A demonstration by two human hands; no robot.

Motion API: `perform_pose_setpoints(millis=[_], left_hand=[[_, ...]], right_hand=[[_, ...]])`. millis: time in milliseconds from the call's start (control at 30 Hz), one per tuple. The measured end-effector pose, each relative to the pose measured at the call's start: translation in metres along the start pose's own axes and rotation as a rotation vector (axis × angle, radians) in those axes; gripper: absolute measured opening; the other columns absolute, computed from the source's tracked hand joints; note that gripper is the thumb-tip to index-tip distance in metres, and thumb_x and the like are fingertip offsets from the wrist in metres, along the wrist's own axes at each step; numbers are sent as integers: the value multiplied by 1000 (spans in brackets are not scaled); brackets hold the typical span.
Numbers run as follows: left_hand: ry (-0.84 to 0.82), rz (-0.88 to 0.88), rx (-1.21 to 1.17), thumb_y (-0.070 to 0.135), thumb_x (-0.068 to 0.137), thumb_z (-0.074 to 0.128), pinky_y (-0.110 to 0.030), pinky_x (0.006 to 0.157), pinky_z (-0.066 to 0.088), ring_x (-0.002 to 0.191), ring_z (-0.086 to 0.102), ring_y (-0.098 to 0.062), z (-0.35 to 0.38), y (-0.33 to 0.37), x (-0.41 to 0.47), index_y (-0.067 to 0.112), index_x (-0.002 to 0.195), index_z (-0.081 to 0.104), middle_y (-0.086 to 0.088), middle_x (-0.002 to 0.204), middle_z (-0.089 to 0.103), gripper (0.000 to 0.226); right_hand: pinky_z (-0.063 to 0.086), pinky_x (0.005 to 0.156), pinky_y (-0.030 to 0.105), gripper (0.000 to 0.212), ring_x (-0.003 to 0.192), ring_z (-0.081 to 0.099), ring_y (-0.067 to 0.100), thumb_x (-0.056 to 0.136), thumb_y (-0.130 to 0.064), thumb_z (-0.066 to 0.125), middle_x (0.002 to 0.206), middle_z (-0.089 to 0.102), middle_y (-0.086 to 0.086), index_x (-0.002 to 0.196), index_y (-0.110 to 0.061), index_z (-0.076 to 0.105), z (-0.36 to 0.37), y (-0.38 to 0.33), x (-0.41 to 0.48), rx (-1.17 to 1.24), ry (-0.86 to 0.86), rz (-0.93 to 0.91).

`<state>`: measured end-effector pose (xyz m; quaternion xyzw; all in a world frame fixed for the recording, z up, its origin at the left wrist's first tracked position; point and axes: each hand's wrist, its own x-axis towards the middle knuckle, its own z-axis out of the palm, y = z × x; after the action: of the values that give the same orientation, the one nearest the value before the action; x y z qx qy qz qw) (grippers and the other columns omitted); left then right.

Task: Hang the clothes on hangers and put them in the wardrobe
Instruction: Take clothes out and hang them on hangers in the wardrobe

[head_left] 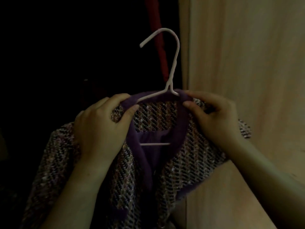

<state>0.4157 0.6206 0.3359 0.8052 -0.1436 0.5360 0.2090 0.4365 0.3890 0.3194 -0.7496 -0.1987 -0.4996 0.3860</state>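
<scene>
A tweed jacket [158, 118] with purple trim along its collar hangs on a white hanger [173, 63], held up in front of me. The hanger's hook rises above the collar and its lower bar shows inside the neck opening. My left hand [102, 126] grips the collar and left shoulder of the jacket. My right hand [214, 116] pinches the purple collar at the right shoulder. Behind the jacket lies the dark wardrobe opening [66, 47].
A light wooden wardrobe panel [247, 63] fills the right side, close to my right hand. Inside the dark opening a red garment [158, 47] hangs just behind the hanger's hook. The rest of the interior is too dark to make out.
</scene>
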Motion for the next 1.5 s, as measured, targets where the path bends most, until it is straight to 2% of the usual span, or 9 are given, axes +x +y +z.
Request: perform_pose_setpoints(millis=[200,367,467,700,800,933,1167,1333,1500], left_hand=[[-141,88,-143,49,85,59,-46,70,49,83,65,-25,9,120,-31,28,100,68,3,87,69,27],[-199,139,-257,50,85,58,-47,70,48,83,66,-27,13,239,-70,27,100,69,1,88,70,29],[-277,130,-347,49,84,60,-45,71,49,85,66,-27,19,319,-108,29,98,69,2,89,71,26],[-714,-46,-754,61,70,59,-39,74,53,85,67,-20,51,490,-238,42,103,60,9,87,71,37],[-892,-28,-885,64,69,57,-36,76,53,87,66,-15,50,575,-289,44,101,59,12,90,71,38],[-1097,19,-1094,60,74,61,-34,77,53,88,65,-9,53,683,-332,39,97,63,16,88,70,31],[-1375,188,-1317,62,72,52,-38,80,52,87,63,-6,74,848,-376,44,98,58,17,89,68,32],[-1489,123,-1456,61,68,50,-42,83,53,89,65,-11,124,959,-397,47,99,60,15,92,70,35],[-1508,55,-1507,53,72,55,-45,79,54,84,66,-12,176,1058,-395,47,95,61,13,86,70,24]], right_hand=[[47,78,15,22,90,62,-5,82,-26,69,98,63,-22,103,-26,66,-129,13,-66,-28,144,100],[42,78,7,23,87,58,-16,79,-16,72,96,61,-21,101,-22,66,-257,15,-120,-145,229,156],[47,80,14,22,88,62,-7,80,-21,72,96,64,-20,102,-24,66,-343,20,-166,-188,226,246],[44,71,14,19,82,60,-4,81,-20,70,90,68,-13,100,-20,71,-531,20,-302,-449,235,503],[39,64,10,19,70,56,-4,81,-24,70,83,63,-18,100,-21,71,-621,-5,-351,-628,268,582],[40,63,15,21,68,57,3,82,-33,67,76,65,-4,101,-26,70,-722,-28,-398,-818,344,658],[48,72,24,23,75,62,14,81,-19,71,83,68,4,104,-19,69,-861,-26,-441,-1083,501,700],[48,72,24,23,74,61,14,81,-17,72,81,68,4,104,-17,70,-954,16,-441,-1251,489,700],[41,69,11,23,70,54,2,80,-17,72,77,61,-5,103,-16,72,-1040,71,-414,-1336,431,713]])
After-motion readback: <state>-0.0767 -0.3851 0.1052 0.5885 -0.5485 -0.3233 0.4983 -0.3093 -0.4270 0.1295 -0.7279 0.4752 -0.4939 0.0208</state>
